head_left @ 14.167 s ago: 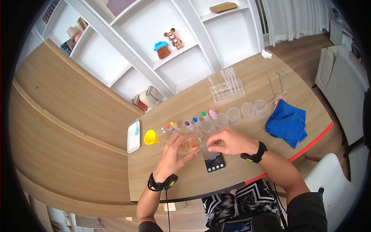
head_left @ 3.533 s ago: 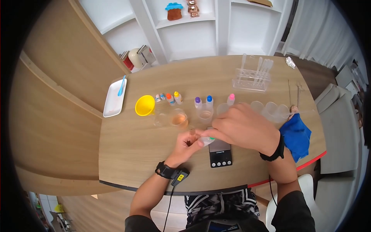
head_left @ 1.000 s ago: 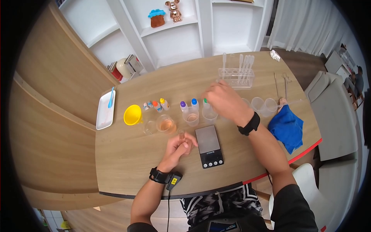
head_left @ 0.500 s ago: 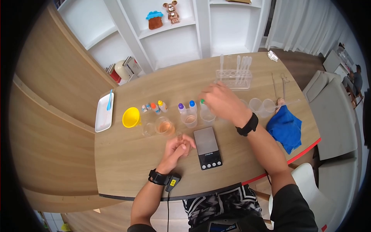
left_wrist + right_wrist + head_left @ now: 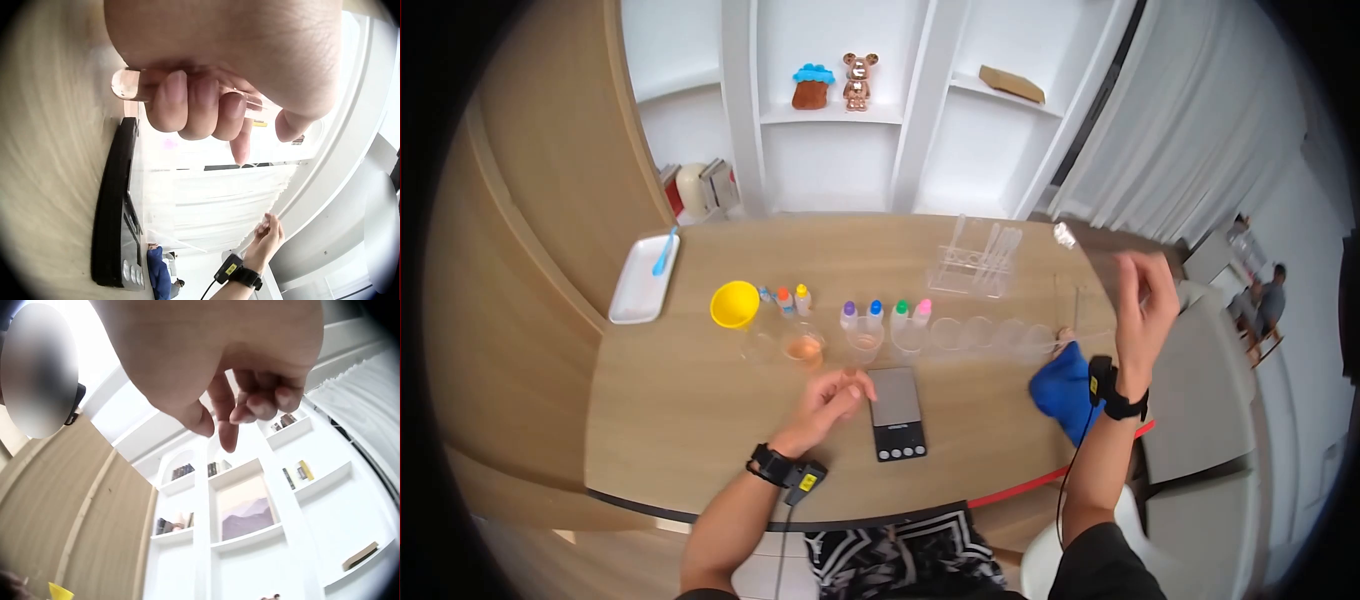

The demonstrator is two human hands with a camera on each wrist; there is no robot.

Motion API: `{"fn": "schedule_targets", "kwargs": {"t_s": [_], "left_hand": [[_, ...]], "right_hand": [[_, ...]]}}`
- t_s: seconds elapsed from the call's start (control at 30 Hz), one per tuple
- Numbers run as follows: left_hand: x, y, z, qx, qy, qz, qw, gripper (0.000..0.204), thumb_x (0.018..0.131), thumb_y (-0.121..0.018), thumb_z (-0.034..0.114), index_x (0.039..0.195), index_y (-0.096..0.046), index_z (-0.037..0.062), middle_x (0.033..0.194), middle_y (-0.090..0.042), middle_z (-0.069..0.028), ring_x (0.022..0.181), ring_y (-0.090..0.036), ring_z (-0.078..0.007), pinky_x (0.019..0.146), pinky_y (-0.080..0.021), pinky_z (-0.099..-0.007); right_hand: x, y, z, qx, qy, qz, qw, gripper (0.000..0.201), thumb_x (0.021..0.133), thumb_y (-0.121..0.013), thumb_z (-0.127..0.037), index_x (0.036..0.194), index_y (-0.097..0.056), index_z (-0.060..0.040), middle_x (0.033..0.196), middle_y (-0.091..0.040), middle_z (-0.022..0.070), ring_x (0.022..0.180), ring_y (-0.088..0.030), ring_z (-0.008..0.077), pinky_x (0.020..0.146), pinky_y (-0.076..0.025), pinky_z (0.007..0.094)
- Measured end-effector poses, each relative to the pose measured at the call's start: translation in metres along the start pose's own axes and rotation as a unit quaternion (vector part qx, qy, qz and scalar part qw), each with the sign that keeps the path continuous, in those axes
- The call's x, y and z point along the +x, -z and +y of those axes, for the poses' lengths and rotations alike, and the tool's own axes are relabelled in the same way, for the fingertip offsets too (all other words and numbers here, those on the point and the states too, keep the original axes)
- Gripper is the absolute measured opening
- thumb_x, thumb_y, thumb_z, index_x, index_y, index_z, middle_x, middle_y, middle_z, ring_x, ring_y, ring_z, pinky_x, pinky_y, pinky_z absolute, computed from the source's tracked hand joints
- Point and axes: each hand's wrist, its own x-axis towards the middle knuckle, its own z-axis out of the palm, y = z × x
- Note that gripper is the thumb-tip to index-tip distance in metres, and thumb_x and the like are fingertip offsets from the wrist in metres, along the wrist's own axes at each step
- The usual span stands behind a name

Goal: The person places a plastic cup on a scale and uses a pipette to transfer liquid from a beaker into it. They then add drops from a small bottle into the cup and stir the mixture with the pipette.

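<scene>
In the head view my left hand (image 5: 815,412) is over the table, just left of the black scale (image 5: 895,398). Its fingers curl round a clear glass tube (image 5: 125,84), whose rounded end shows in the left wrist view. My right hand (image 5: 1142,320) is raised at the right, with nothing in its loosely bent fingers. A cup of orange liquid (image 5: 804,350) stands beyond my left hand, and another cup (image 5: 864,346) stands to its right. Behind the cups are purple-capped (image 5: 849,317), blue-capped (image 5: 875,317), green-capped (image 5: 901,315) and pink-capped (image 5: 922,315) bottles.
A yellow funnel (image 5: 734,304) and white tray (image 5: 640,282) are at the left. Several clear cups (image 5: 978,334) line the middle right. A rack (image 5: 973,272) of pipettes stands behind, and a blue cloth (image 5: 1063,390) lies at the right. Someone sits (image 5: 1268,300) far off.
My right hand has moved away from the green-capped bottle, up and to the right. The pink-capped bottle is in view again. The head view has shifted; my left hand keeps holding the tube.
</scene>
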Motion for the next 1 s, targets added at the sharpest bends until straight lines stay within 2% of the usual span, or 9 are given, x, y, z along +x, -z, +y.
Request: {"fn": "schedule_targets", "kwargs": {"t_s": [0.07, 0.13, 0.27, 0.37, 0.47, 0.67, 0.77, 0.9, 1.0], "left_hand": [[-0.001, 0.0, 0.002, 0.006, 0.012, 0.001, 1.0, 0.027, 0.107, -0.057, 0.031, 0.101, -0.068, 0.0078, 0.068, -0.038, 0.0092, 0.061, -0.034, -0.0037, 0.056, -0.027, -0.0246], [-0.001, 0.002, -0.001, 0.003, 0.021, -0.003, 1.0, 0.027, 0.107, -0.057, 0.031, 0.1, -0.068, 0.0078, 0.068, -0.037, 0.0096, 0.061, -0.034, -0.0034, 0.056, -0.026, -0.0245], [0.0, 0.001, -0.001, 0.004, 0.011, -0.003, 1.0, 0.025, 0.107, -0.059, 0.03, 0.099, -0.068, 0.0075, 0.066, -0.036, 0.0105, 0.059, -0.033, -0.0026, 0.055, -0.026, -0.0242], [-0.001, -0.001, 0.003, 0.021, 0.008, 0.019, 1.0, 0.024, 0.107, -0.06, 0.028, 0.098, -0.069, 0.0074, 0.066, -0.037, 0.0103, 0.059, -0.033, -0.0023, 0.055, -0.026, -0.0242], [-0.001, 0.0, 0.003, 0.03, 0.013, 0.028, 0.999, 0.025, 0.106, -0.061, 0.029, 0.096, -0.07, 0.0075, 0.067, -0.04, 0.0098, 0.06, -0.035, -0.0021, 0.055, -0.027, -0.0242], [0.002, 0.003, -0.002, 0.092, -0.002, 0.01, 0.996, 0.024, 0.107, -0.055, 0.024, 0.099, -0.068, 0.0059, 0.067, -0.039, 0.0074, 0.061, -0.037, -0.0041, 0.057, -0.031, -0.0243], [0.002, 0.001, -0.002, 0.093, -0.019, 0.004, 0.995, 0.028, 0.108, -0.054, 0.027, 0.097, -0.067, 0.0047, 0.068, -0.039, 0.0073, 0.061, -0.036, -0.0043, 0.057, -0.029, -0.0244], [0.002, 0.002, 0.001, 0.004, -0.013, -0.033, 0.999, 0.037, 0.109, -0.052, 0.033, 0.092, -0.066, 0.0033, 0.069, -0.037, 0.0073, 0.062, -0.033, -0.0056, 0.058, -0.028, -0.0257], [0.001, 0.003, 0.001, -0.006, -0.018, -0.038, 0.999, 0.04, 0.108, -0.052, 0.036, 0.088, -0.066, 0.0042, 0.068, -0.035, 0.0077, 0.063, -0.032, -0.0071, 0.06, -0.029, -0.0267]], "right_hand": [[-0.014, 0.024, 0.042, -0.067, -0.051, 0.027, 0.996, 0.017, 0.1, -0.069, -0.014, 0.095, -0.069, 0.0023, 0.073, -0.055, 0.0067, 0.067, -0.049, 0.0118, 0.059, -0.039, 0.0296], [-0.033, 0.036, 0.071, -0.101, -0.115, -0.003, 0.988, 0.025, 0.103, -0.066, -0.022, 0.097, -0.069, 0.0019, 0.065, -0.052, 0.0057, 0.063, -0.046, 0.0116, 0.057, -0.039, 0.0311], [-0.07, 0.037, 0.098, -0.113, -0.198, -0.139, 0.964, 0.029, 0.105, -0.065, -0.027, 0.104, -0.07, 0.0011, 0.064, -0.053, 0.0034, 0.062, -0.048, 0.0111, 0.056, -0.039, 0.0304], [-0.09, 0.027, 0.117, 0.076, -0.261, -0.167, 0.948, 0.027, 0.105, -0.065, -0.025, 0.102, -0.071, 0.0014, 0.069, -0.058, 0.0001, 0.061, -0.05, 0.0089, 0.056, -0.039, 0.0266], [-0.089, 0.026, 0.118, 0.122, -0.269, -0.202, 0.934, 0.023, 0.105, -0.065, -0.02, 0.1, -0.072, 0.0011, 0.073, -0.061, -0.0017, 0.061, -0.052, 0.0063, 0.055, -0.039, 0.023], [-0.037, 0.057, 0.077, 0.145, -0.204, -0.13, 0.959, 0.021, 0.104, -0.065, -0.015, 0.098, -0.072, 0.0041, 0.074, -0.063, 0.0017, 0.06, -0.052, 0.0068, 0.054, -0.039, 0.023], [-0.014, 0.065, 0.043, 0.248, -0.153, -0.059, 0.955, 0.026, 0.106, -0.064, -0.018, 0.094, -0.069, 0.0045, 0.076, -0.063, 0.0047, 0.059, -0.052, 0.0087, 0.053, -0.041, 0.0238], [-0.008, 0.026, -0.044, 0.359, -0.018, -0.149, 0.921, 0.03, 0.109, -0.061, -0.023, 0.094, -0.063, 0.0028, 0.078, -0.062, 0.0092, 0.059, -0.055, 0.012, 0.052, -0.042, 0.0244], [-0.012, -0.015, -0.074, 0.415, -0.002, -0.187, 0.89, 0.03, 0.107, -0.063, -0.023, 0.093, -0.063, 0.004, 0.078, -0.064, 0.0103, 0.056, -0.057, 0.0129, 0.051, -0.044, 0.0248]]}}
